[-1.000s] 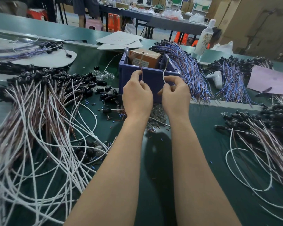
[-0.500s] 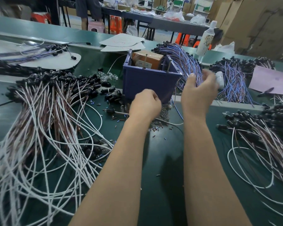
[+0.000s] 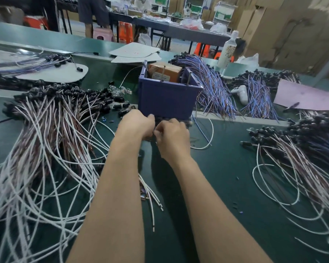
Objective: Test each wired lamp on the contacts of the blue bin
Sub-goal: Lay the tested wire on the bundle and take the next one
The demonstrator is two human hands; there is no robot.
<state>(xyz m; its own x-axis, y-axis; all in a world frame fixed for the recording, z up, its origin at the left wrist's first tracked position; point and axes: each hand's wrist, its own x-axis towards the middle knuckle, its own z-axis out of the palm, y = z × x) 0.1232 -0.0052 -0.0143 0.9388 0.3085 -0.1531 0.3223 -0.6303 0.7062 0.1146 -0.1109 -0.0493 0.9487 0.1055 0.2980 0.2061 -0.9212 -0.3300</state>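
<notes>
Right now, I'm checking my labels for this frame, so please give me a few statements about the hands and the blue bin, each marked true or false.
1. The left hand and the right hand are close together at the near foot of the blue bin. True.
2. The blue bin is empty. False: a brown box sits in it.
3. A blue-wired bundle lies right of the bin. True.
4. The right hand reaches into that bundle. False: it is beside the left hand.

Both arms are now seen uncovered: the left forearm [image 3: 118, 186] and the right forearm [image 3: 207, 196] are shown bare along all that is in view. The left hand [image 3: 136, 123] and right hand [image 3: 172, 134] are likewise bare, slightly blurred.
</notes>
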